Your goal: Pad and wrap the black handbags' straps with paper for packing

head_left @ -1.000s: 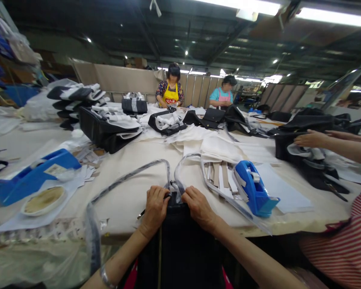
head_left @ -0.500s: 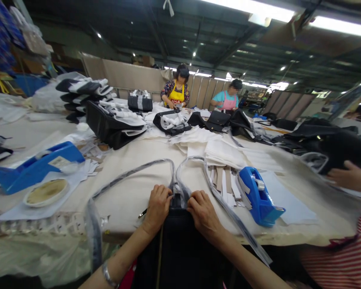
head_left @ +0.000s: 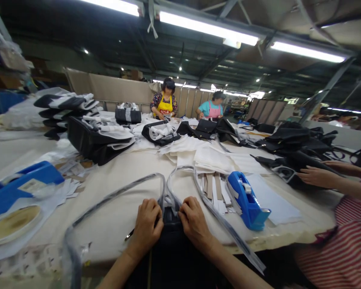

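A black bag [head_left: 176, 257] stands at the table's near edge, its upper end between my two hands. Two long straps [head_left: 129, 186] in clear plastic wrap rise from its top and loop out to either side over the table. My left hand [head_left: 147, 222] is closed at the left side of the bag's top, by the strap base, fingertips partly hidden. On the opposite side my right hand [head_left: 195, 220] pinches the top edge beside the other strap. A dark pen-like object [head_left: 129, 235] pokes out beside my left hand.
Blue tape dispensers stand left [head_left: 24, 184] and right [head_left: 248, 200]. Cardboard strips [head_left: 213, 188] and white sheets [head_left: 210, 156] lie ahead. Black bags [head_left: 99, 138] are piled farther back. A co-worker's hands [head_left: 319, 176] handle black bags at right; two people [head_left: 165, 104] work across the table.
The view has turned right and tilted up a little. Both hands stay at the bag's top, with the left fingers more curled. The co-worker's hands at right now show more fully.
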The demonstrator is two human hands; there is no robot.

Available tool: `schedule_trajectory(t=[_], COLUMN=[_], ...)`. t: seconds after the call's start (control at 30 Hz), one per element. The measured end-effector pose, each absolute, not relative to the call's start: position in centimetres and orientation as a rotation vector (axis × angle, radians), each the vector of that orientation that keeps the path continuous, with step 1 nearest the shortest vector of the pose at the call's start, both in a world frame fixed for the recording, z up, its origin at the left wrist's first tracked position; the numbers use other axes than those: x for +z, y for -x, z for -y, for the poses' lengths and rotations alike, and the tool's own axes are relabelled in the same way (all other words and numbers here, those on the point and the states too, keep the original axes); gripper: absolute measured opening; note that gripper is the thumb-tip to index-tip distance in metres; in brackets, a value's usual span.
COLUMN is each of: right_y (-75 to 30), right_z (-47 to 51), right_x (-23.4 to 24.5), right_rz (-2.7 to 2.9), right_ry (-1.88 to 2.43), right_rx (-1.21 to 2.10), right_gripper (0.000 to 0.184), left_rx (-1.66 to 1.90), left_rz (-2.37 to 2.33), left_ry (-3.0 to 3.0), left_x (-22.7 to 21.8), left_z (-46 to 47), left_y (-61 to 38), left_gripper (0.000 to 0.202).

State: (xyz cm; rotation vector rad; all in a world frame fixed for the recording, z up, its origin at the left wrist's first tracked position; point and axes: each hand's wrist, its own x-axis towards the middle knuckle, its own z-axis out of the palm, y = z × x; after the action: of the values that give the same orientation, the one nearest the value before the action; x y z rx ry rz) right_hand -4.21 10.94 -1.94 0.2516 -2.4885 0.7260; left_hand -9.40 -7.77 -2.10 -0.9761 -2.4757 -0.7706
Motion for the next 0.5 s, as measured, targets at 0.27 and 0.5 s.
schedule_trajectory(t=[0.27,0.5], right_y=[5.2,12.5], right_z=[-12.1,-22.6], right_x=[-2.1,0.9], right_rz=[2.457,2.513], right_ry=[-0.280,0.298], right_rx=[0.918,0.564], right_gripper=[0.016,0.028], left_rx=[-0.124,0.008], left_rz=[2.163,2.089], left_ry=[1.407,1.342], left_x=[-2.6,-3.5], left_z=[7.1,7.1], left_y=[9.9,10.7], left_gripper=[0.062,0.062])
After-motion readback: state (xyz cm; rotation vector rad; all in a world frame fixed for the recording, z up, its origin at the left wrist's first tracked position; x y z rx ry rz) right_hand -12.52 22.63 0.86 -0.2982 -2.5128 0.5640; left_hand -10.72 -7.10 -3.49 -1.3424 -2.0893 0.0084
